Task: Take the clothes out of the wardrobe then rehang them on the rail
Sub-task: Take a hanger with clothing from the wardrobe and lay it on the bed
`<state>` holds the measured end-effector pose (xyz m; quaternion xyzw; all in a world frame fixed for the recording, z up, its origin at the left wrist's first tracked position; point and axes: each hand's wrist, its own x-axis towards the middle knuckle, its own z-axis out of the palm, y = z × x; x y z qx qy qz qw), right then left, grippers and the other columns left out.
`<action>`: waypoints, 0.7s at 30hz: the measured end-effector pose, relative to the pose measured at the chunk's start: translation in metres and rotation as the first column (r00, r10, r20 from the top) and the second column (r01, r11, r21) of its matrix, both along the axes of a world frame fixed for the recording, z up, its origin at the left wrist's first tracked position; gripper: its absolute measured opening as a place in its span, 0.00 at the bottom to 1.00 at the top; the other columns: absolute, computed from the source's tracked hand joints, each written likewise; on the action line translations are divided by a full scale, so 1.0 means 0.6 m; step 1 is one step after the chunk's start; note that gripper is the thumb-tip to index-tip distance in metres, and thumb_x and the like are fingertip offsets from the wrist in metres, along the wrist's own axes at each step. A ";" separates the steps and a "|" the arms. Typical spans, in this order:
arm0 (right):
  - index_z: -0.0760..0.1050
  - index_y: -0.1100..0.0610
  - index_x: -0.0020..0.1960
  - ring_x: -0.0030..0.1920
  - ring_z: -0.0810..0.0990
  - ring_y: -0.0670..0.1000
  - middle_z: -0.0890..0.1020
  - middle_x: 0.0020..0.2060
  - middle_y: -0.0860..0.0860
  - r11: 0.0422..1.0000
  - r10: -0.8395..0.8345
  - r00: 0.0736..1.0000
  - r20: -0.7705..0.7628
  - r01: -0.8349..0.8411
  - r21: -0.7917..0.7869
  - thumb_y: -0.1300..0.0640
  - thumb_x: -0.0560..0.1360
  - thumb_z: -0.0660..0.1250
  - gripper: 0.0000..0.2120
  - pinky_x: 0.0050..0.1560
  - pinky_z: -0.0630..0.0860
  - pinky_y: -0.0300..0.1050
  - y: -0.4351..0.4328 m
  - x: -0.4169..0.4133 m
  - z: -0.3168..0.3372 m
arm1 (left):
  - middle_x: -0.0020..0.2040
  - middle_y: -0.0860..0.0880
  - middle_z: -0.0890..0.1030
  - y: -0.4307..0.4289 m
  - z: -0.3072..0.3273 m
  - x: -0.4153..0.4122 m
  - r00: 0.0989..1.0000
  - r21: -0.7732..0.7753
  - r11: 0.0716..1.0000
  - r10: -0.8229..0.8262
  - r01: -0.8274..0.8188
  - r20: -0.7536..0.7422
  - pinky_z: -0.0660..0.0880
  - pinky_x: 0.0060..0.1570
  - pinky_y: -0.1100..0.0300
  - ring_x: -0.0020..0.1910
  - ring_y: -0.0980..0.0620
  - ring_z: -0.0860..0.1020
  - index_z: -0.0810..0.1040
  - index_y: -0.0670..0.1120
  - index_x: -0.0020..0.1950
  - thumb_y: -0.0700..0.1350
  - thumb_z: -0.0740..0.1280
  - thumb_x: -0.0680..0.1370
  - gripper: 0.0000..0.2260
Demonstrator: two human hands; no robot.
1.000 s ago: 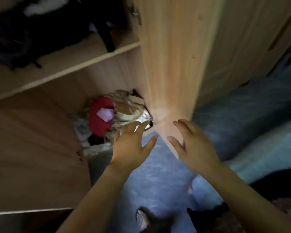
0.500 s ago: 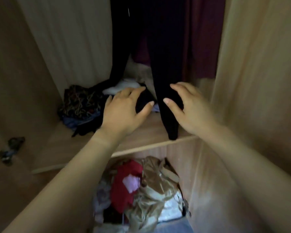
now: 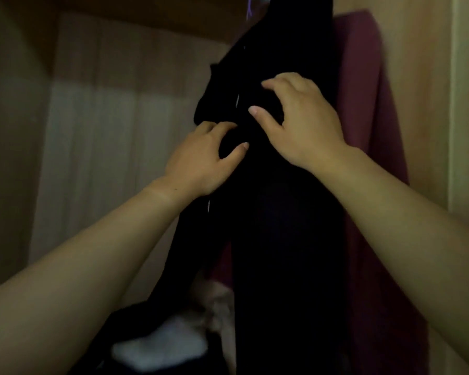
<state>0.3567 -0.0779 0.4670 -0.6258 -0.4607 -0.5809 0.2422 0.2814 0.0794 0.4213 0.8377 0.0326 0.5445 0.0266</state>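
A long black garment (image 3: 282,226) hangs in the middle of the wardrobe, its top running out of view. My left hand (image 3: 203,161) is on its left edge, with fingers and thumb curled round a fold of the black cloth. Higher and to the right, my right hand (image 3: 301,123) lies against the garment's front with fingers bent and thumb spread, holding nothing that I can see. A dark red garment (image 3: 363,109) hangs just behind the black one on the right. The rail itself is hidden.
A bit of purple hanger (image 3: 249,8) shows at the top. On the shelf below lie a white folded piece (image 3: 157,347), a beige cloth (image 3: 217,301) and dark clothes. The wardrobe's side wall (image 3: 423,104) stands close on the right, the back panel (image 3: 106,131) on the left.
My view has swung up from the floor and lower compartments to the hanging clothes. Both hands have risen to the upper part of the black garment, and the left has closed on it.
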 end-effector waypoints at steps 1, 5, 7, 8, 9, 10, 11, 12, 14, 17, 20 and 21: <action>0.67 0.55 0.69 0.68 0.65 0.51 0.69 0.67 0.50 1.000 -0.019 0.999 0.034 0.019 0.013 0.44 0.78 0.59 0.24 0.61 0.66 0.43 0.007 0.009 0.033 | 0.69 0.47 0.69 0.008 0.026 0.014 1.000 0.013 1.000 -0.003 0.003 0.019 0.66 0.55 0.59 0.65 0.48 0.69 0.64 0.52 0.72 0.61 0.56 0.78 0.25; 0.69 0.57 0.67 0.66 0.66 0.54 0.71 0.65 0.53 0.988 -0.148 0.975 0.164 0.140 0.063 0.45 0.77 0.61 0.23 0.63 0.67 0.49 0.021 0.045 0.143 | 0.67 0.46 0.70 0.034 0.124 0.060 0.996 0.074 0.997 -0.018 0.012 0.083 0.66 0.56 0.57 0.65 0.45 0.70 0.65 0.52 0.71 0.61 0.56 0.78 0.24; 0.70 0.58 0.66 0.67 0.66 0.56 0.71 0.65 0.54 0.971 -0.237 0.946 0.219 0.222 0.091 0.45 0.77 0.61 0.23 0.63 0.67 0.53 0.024 0.058 0.185 | 0.67 0.46 0.70 0.048 0.165 0.085 0.992 0.096 0.995 -0.043 0.031 0.121 0.67 0.58 0.55 0.65 0.44 0.70 0.66 0.52 0.71 0.62 0.55 0.77 0.25; 0.70 0.58 0.66 0.67 0.66 0.57 0.71 0.65 0.55 0.960 -0.279 0.930 0.237 0.262 0.103 0.45 0.77 0.62 0.23 0.64 0.67 0.54 0.024 0.065 0.205 | 0.67 0.46 0.70 0.053 0.184 0.097 0.989 0.101 0.994 -0.056 0.043 0.135 0.68 0.60 0.53 0.65 0.44 0.69 0.66 0.53 0.71 0.64 0.54 0.76 0.27; 0.70 0.57 0.67 0.68 0.65 0.56 0.70 0.66 0.54 0.948 -0.318 0.915 0.248 0.299 0.111 0.45 0.77 0.62 0.23 0.64 0.66 0.54 0.025 0.072 0.224 | 0.68 0.46 0.69 0.059 0.201 0.110 0.987 0.096 0.994 -0.071 0.057 0.145 0.69 0.61 0.50 0.65 0.44 0.69 0.66 0.54 0.70 0.66 0.53 0.74 0.28; 0.70 0.57 0.67 0.68 0.64 0.56 0.70 0.67 0.54 0.936 -0.350 0.903 0.248 0.331 0.117 0.45 0.77 0.62 0.23 0.65 0.65 0.53 0.026 0.079 0.241 | 0.68 0.46 0.68 0.065 0.216 0.123 0.984 0.089 0.993 -0.087 0.074 0.153 0.70 0.61 0.48 0.66 0.43 0.69 0.65 0.55 0.70 0.66 0.52 0.73 0.29; 0.69 0.56 0.67 0.68 0.64 0.56 0.69 0.67 0.54 0.926 -0.377 0.895 0.238 0.356 0.126 0.45 0.77 0.62 0.23 0.65 0.64 0.53 0.028 0.086 0.258 | 0.69 0.47 0.68 0.071 0.230 0.137 0.981 0.080 0.992 -0.108 0.096 0.163 0.69 0.61 0.47 0.66 0.43 0.68 0.65 0.55 0.70 0.66 0.52 0.73 0.29; 0.69 0.55 0.68 0.68 0.64 0.56 0.69 0.68 0.53 0.916 -0.399 0.890 0.221 0.378 0.133 0.44 0.77 0.62 0.24 0.64 0.63 0.52 0.031 0.093 0.275 | 0.70 0.47 0.67 0.077 0.241 0.151 0.976 0.070 0.990 -0.130 0.119 0.176 0.69 0.62 0.47 0.67 0.44 0.67 0.65 0.56 0.70 0.66 0.53 0.74 0.27; 0.68 0.53 0.68 0.67 0.66 0.55 0.69 0.68 0.52 0.893 -0.447 0.874 0.192 0.424 0.151 0.43 0.76 0.61 0.24 0.63 0.64 0.52 0.035 0.108 0.303 | 0.71 0.47 0.65 0.088 0.260 0.181 0.967 0.055 0.986 -0.164 0.156 0.196 0.67 0.64 0.48 0.69 0.44 0.65 0.64 0.56 0.71 0.64 0.55 0.76 0.25; 0.65 0.50 0.70 0.68 0.65 0.55 0.66 0.69 0.50 0.825 -0.561 0.818 0.130 0.538 0.176 0.40 0.75 0.61 0.26 0.63 0.63 0.54 0.037 0.122 0.339 | 0.74 0.49 0.61 0.106 0.274 0.227 0.964 0.069 0.983 -0.181 0.171 0.193 0.66 0.65 0.49 0.71 0.45 0.62 0.61 0.58 0.73 0.62 0.56 0.77 0.25; 0.62 0.51 0.71 0.63 0.71 0.58 0.71 0.65 0.55 0.792 -0.605 0.796 0.016 0.598 0.124 0.40 0.76 0.60 0.28 0.55 0.69 0.50 0.035 0.135 0.366 | 0.74 0.51 0.59 0.130 0.270 0.260 0.955 0.117 0.974 -0.216 0.196 0.204 0.67 0.64 0.49 0.71 0.47 0.62 0.60 0.60 0.72 0.68 0.51 0.73 0.29; 0.63 0.52 0.70 0.60 0.73 0.59 0.74 0.62 0.56 0.779 -0.624 0.782 -0.008 0.622 0.081 0.40 0.76 0.60 0.27 0.51 0.70 0.48 0.035 0.140 0.373 | 0.75 0.51 0.58 0.137 0.266 0.267 0.951 0.128 0.971 -0.226 0.203 0.209 0.67 0.64 0.49 0.71 0.48 0.61 0.60 0.61 0.72 0.69 0.48 0.70 0.32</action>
